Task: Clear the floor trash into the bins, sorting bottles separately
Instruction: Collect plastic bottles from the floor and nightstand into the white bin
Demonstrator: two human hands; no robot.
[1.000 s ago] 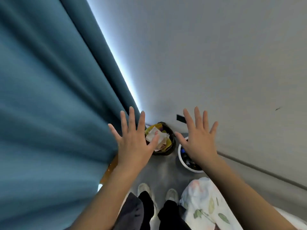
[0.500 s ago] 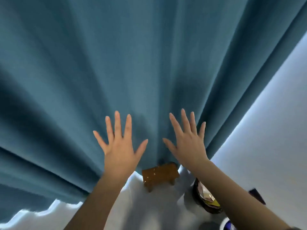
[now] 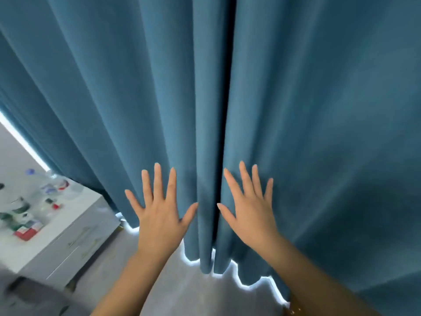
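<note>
Held left grip [image 3: 159, 215] and right grip [image 3: 248, 213] up before the pleated blue fabric curtain [image 3: 319, 110], fingers spread apart, clasping nothing. Spotted blurred clear plastic bottles [image 3: 57, 185] on the white counter's [image 3: 75, 222] far edge, well left of both.

Bottles [image 3: 54, 190] on cabinet [image 3: 68, 238] blurred, brown object [image 3: 293, 310] cut off — bottom edge

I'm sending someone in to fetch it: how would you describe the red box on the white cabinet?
Left of the blue curtain stands a white cabinet with blurred bottles on top. The red box lies at the near end of that top, low and flat, unlike the clear bottles behind it.
</note>
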